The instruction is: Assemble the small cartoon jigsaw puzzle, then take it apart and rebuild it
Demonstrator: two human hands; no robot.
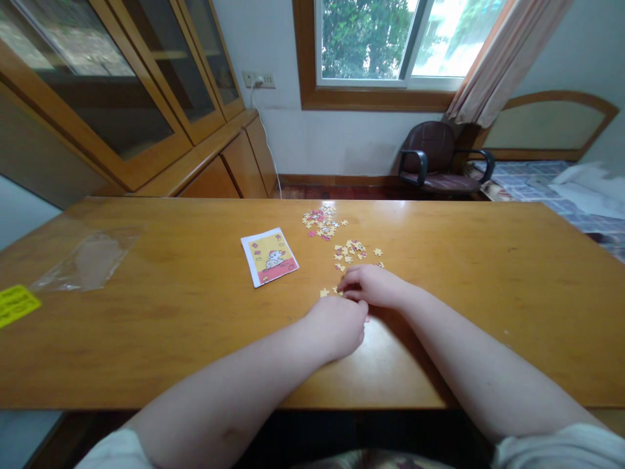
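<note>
My left hand (339, 327) is closed low over the table, its fingertips mostly hidden from above. A bit of a pink jigsaw puzzle piece (368, 319) shows at its fingers. Just beyond it, my right hand (374, 284) has its fingers bent down and drawn together; whatever they hold is hidden. The two hands nearly touch. Beside the right fingertips lie a few yellow puzzle pieces (325, 293). Past that hand is a loose group of yellow pieces (350, 249), and farther back a denser pile of yellow, pink and white pieces (321, 221).
A picture card (270, 256) with a white cartoon animal on yellow and pink lies left of the pieces. A clear plastic bag (95, 260) and a yellow label (17, 306) are on the wooden table (170, 326) farther left. Beyond its far edge stands an office chair (432, 156).
</note>
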